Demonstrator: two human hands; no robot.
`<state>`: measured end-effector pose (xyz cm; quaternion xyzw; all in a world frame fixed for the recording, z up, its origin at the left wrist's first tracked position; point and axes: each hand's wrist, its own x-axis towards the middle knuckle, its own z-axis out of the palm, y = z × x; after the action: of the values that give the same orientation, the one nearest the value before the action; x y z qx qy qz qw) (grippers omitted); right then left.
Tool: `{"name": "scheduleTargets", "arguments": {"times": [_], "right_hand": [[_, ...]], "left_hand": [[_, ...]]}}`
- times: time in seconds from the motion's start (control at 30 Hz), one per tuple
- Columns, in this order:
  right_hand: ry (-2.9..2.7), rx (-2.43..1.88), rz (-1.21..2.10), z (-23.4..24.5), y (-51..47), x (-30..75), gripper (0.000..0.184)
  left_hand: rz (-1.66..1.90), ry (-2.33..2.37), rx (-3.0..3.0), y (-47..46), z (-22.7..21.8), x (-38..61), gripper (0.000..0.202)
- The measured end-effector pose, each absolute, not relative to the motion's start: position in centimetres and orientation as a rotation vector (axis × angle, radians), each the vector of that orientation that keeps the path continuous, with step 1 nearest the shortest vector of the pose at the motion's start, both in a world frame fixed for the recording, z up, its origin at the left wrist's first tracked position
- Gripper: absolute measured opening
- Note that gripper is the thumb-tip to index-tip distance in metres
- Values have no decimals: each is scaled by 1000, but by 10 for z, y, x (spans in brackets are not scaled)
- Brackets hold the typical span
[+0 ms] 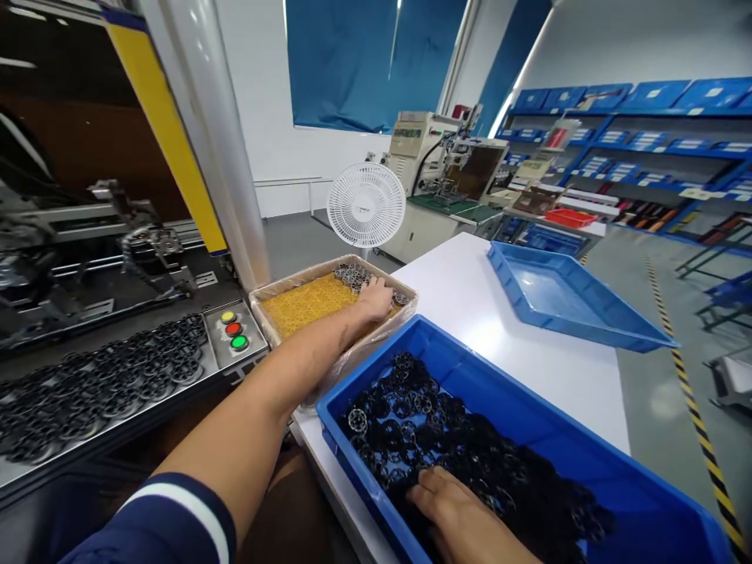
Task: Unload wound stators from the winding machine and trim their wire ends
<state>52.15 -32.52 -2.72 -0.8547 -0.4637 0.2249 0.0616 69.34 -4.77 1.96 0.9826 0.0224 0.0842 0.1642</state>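
Observation:
My left hand (374, 300) reaches into a cardboard box (276, 290) lined with a yellow sheet, its fingers curled over a small group of black round parts (352, 275) at the box's far corner. My right hand (455, 513) lies in the near blue bin (587, 462), fingers down among a heap of black wheel-shaped plastic parts (446, 427). Whether it grips any of them is hidden by the pile.
An empty blue tray (564, 294) sits farther right on the white table (470, 290). To the left a machine bed (94, 384) carries many black parts, with yellow, red and green buttons (233, 330). A white fan (366, 205) stands behind the box. Blue shelving runs along the right.

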Motion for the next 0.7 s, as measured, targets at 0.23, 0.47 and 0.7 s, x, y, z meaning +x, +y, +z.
{"name": "scheduleTargets", "arguments": {"times": [0.23,0.47,0.7], "right_hand": [[-1350,-2496,653,-8,-310,515,38],[-1317,-2568,317,-23,-311,524,43],[-1337,-2273,-395,6,-294,523,25]], "left_hand": [[344,62,2358,-33,63,553,24],[458,60,2024,-25,31,361,35],[439,132,1501,-19,38,288,45]]}}
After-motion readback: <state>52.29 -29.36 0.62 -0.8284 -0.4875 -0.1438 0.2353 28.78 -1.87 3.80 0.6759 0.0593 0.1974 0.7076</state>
